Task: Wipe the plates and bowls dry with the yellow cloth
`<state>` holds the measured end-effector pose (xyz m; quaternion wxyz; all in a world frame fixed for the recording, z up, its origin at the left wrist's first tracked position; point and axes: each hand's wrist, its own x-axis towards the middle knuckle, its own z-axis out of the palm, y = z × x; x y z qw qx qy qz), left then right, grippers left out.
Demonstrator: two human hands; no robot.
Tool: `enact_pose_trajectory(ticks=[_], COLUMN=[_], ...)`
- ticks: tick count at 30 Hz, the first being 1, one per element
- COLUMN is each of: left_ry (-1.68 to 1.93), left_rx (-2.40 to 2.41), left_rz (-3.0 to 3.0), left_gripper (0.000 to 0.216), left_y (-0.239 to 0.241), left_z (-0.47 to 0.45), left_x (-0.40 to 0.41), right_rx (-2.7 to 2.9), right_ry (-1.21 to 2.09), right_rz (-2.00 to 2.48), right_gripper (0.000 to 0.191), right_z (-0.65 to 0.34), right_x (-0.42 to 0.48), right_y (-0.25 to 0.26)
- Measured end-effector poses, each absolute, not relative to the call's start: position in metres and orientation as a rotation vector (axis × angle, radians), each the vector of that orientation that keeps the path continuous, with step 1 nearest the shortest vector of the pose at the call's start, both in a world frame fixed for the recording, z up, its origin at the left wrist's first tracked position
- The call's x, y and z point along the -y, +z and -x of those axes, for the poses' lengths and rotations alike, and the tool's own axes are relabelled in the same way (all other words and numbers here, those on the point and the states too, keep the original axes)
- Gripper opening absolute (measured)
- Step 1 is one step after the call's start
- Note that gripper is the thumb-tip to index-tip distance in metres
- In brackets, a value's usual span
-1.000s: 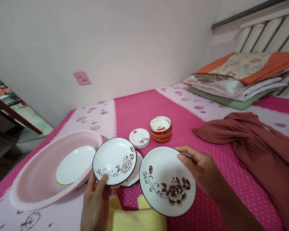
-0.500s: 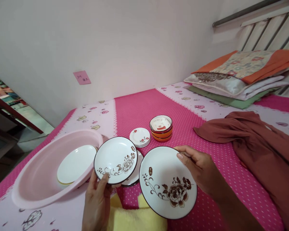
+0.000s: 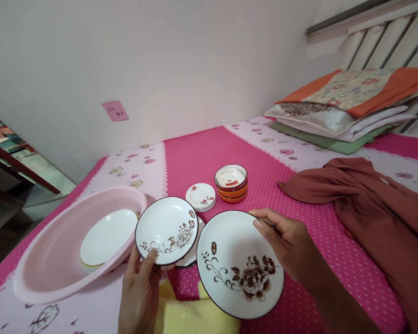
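Note:
My left hand [image 3: 139,290] pinches the near rim of a small white plate [image 3: 163,227] with a brown flower print, held up over the bed. My right hand [image 3: 289,246] grips the right rim of a larger white plate [image 3: 230,260] with the same brown flower, tilted toward me. Beneath the small plate lies another plate [image 3: 192,253], mostly hidden. A yellow cloth [image 3: 191,317] lies under both hands at the bottom edge.
A pink basin [image 3: 48,273] at the left holds a plain white plate [image 3: 106,236]. Behind stand a stack of small flowered saucers [image 3: 201,196] and stacked orange and red bowls [image 3: 231,183]. A brown garment [image 3: 376,208] and folded bedding [image 3: 337,111] lie at the right.
The large plate in my right hand has shifted slightly left and nearer the small plate. The small plate has barely moved.

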<state>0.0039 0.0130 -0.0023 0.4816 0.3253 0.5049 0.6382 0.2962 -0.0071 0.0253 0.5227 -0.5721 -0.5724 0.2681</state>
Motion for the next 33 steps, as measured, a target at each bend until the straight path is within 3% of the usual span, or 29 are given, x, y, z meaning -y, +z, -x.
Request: enact_pose_trajectory(ticks=[33], left_ry=[1.529], left_rx=[-1.235], left_rz=[-0.778], left_gripper=[0.081], left_y=[-0.0007], left_z=[-0.0089], left_x=[-0.0132], right_rx=[1.363], right_ry=[0.587], right_rz=[1.386], right_gripper=[0.036], right_z=[-0.2935], right_x=[0.0074], right_y=[0.0256])
